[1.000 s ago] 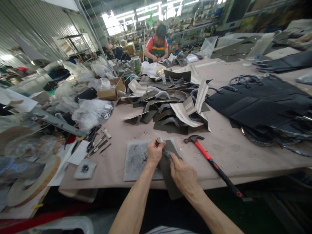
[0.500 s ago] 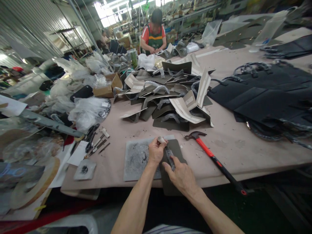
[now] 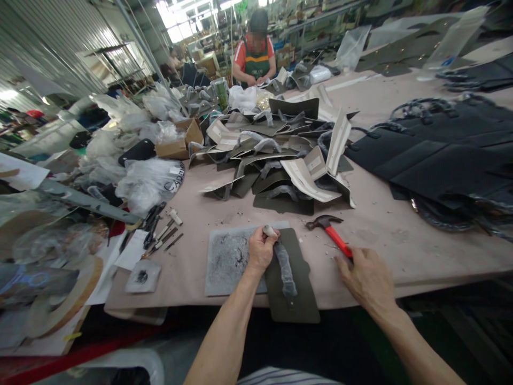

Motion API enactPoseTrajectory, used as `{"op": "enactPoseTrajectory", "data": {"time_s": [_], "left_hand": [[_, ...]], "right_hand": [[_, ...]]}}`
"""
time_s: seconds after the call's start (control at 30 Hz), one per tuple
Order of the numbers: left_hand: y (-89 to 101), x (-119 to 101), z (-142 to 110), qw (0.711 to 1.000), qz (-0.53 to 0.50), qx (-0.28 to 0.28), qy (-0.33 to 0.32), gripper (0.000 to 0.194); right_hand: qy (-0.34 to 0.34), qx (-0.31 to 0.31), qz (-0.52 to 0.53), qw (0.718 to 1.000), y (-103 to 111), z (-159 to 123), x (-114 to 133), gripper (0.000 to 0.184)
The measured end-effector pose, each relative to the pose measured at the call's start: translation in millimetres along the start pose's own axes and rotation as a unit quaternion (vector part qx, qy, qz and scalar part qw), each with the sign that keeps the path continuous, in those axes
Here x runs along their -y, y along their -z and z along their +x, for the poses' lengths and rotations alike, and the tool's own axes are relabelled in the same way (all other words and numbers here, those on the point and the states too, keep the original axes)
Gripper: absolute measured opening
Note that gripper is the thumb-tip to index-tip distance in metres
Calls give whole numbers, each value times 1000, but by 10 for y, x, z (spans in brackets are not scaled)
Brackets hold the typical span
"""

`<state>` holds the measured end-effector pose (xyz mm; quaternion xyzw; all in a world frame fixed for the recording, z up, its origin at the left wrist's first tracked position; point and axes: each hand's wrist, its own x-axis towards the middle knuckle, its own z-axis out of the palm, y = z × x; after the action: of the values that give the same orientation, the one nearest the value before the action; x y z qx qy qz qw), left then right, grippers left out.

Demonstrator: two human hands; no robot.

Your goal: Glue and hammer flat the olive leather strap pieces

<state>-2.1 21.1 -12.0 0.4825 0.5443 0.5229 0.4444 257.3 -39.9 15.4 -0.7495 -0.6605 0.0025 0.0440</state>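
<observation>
My left hand [image 3: 261, 250] is closed around a short rod with a round whitish top [image 3: 269, 230], held at the far end of a plastic-wrapped strap handle [image 3: 286, 271]. The rod's lower end is hidden by my fingers. That handle lies on a dark olive panel [image 3: 302, 291], whose near part juts over the table edge. Under the panel's left side is a grey, black-marked slab [image 3: 226, 262]. My right hand [image 3: 366, 275] is on the red handle of a claw hammer [image 3: 339, 240], fingers over the grip and thumb at its left. The hammer head rests on the table.
A heap of olive panels [image 3: 280, 203] with wrapped handles lies beyond the slab. Black bag pieces [image 3: 433, 155] are piled at right. Small hand tools [image 3: 162, 240] and a clear packet [image 3: 143, 277] lie at left. Another person [image 3: 256, 59] works across the table.
My right hand has left the wrapped handle and moved right onto the hammer's handle. My left hand still holds the rod in about the same place.
</observation>
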Motion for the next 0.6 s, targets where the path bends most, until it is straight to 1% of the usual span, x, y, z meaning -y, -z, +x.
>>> {"op": "enactPoseTrajectory", "data": {"time_s": [0.1,0.2,0.23,0.27,0.3,0.37,0.4,0.43,0.47,0.5,0.53,0.57,0.6], "left_hand": [[-11,-29,3,1000,8,4,-4,11],[-37,-72,0,1000,23,-1,-6,9],[-47,-83,-5,999,32,-3,-7,8],[-55,-91,-12,999,43,-4,-10,8],[-62,-96,-22,998,55,-4,-16,7],[-69,-99,-47,996,86,-2,-37,8],[-71,-99,-61,993,106,1,-53,9],[-71,-99,-73,989,127,4,-72,11],[-71,-100,-84,985,147,9,-91,13],[-71,-102,-92,980,164,17,-108,15],[-71,-105,-97,977,176,27,-119,16],[-71,-108,-98,974,182,36,-126,16],[-72,-110,-97,974,184,41,-129,17]], "right_hand": [[9,26,-5,1000,-36,7,-97,41],[-32,84,100,991,16,79,-97,26],[-59,112,160,979,48,111,-82,18],[-89,148,233,957,87,140,-59,12],[-115,187,309,925,130,163,-28,9],[-146,259,437,849,234,176,57,9],[-157,288,482,812,296,165,109,10],[-162,306,513,785,367,144,165,10],[-158,309,527,776,446,116,222,13],[-151,303,541,770,532,87,278,18],[-131,280,550,776,620,59,331,25],[-97,239,548,796,704,36,377,31],[-49,183,530,826,779,22,417,36]]}}
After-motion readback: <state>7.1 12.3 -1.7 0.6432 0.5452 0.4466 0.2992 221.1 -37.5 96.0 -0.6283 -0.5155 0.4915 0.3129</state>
